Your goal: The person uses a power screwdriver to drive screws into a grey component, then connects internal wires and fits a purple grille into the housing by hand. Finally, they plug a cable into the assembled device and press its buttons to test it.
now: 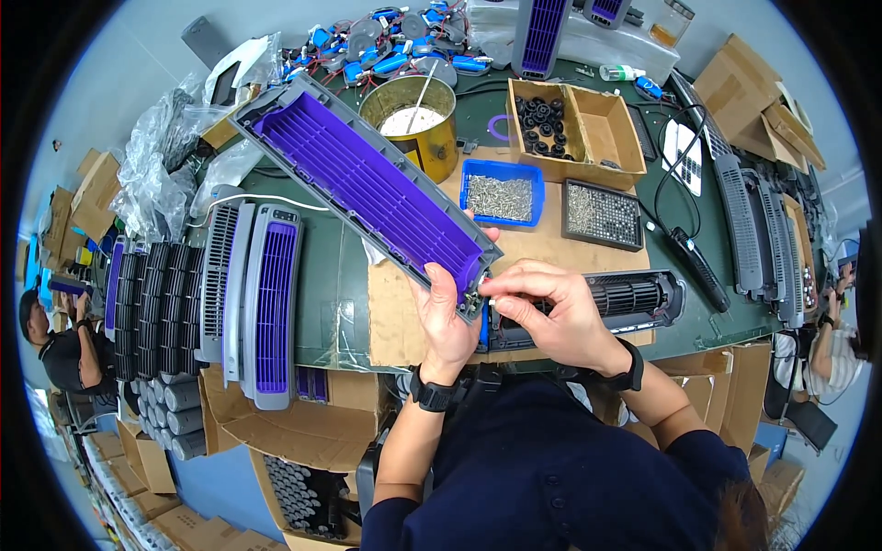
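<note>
My left hand (445, 323) is closed around the lower end of a long grey fan housing with a purple grille (358, 179), which tilts up to the left over the table. At that end sits a small circuit board (473, 298) with thin wires. My right hand (562, 317) is beside it, thumb and fingers pinched together at a small white piece, perhaps a wire connector; its exact kind is too small to tell. Below and right of this hand lies another grey housing (678, 298) with a black ribbed fan roller (634, 296) inside, partly covered by my fingers.
Behind the housing stand a metal can (436, 151), a blue tray of screws (537, 193), a black screw box (634, 225) and a cardboard box of black parts (579, 165). A black electric screwdriver (703, 275) lies right. Purple-grilled covers (276, 312) and black rollers (161, 312) line the left.
</note>
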The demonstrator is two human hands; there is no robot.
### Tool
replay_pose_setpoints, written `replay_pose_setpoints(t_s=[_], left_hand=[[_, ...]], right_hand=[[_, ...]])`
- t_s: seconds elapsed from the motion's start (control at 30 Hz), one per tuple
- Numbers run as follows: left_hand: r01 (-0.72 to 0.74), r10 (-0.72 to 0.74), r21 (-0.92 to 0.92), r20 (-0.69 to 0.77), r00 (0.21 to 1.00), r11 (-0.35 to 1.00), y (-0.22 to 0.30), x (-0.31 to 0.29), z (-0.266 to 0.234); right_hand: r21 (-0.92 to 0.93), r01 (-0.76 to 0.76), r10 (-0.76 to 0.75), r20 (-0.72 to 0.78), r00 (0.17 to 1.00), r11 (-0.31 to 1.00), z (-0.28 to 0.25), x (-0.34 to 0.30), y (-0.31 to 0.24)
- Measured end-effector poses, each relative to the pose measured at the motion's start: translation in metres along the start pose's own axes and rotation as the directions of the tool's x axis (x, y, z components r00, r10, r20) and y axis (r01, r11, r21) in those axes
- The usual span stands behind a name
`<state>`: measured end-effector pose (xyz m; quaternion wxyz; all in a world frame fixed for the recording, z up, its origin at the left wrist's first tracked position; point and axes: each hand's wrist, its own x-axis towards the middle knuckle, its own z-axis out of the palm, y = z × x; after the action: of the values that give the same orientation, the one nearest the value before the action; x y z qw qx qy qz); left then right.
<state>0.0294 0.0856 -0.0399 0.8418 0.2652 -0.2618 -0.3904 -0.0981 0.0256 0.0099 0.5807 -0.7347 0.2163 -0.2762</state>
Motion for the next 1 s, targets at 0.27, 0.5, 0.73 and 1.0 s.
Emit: replay_pose_setpoints(t_s=[0.27, 0.5, 0.73, 1.0], left_hand=[[-0.011, 0.011, 0.125, 0.002, 1.000, 0.992, -0.001, -0.001, -0.001], [-0.018, 0.018, 0.168, -0.003, 1.000, 0.986, -0.001, -0.003, 0.003], [-0.036, 0.032, 0.155, 0.026, 0.999, 0.987, 0.001, -0.005, 0.003], [-0.091, 0.070, 0.285, 0.081, 0.994, 0.954, -0.002, -0.007, 0.002]], right_hand=[[-0.074, 0.036, -0.035, 0.019, 0.999, 0.997, 0.001, -0.002, -0.007], [-0.107, 0.072, -0.074, -0.016, 0.997, 0.992, 0.005, -0.001, -0.006], [-0.189, 0.151, -0.161, -0.039, 0.986, 0.970, 0.010, 0.000, -0.012], [-0.311, 0.159, -0.174, -0.018, 0.985, 0.937, 0.016, -0.001, -0.017]])
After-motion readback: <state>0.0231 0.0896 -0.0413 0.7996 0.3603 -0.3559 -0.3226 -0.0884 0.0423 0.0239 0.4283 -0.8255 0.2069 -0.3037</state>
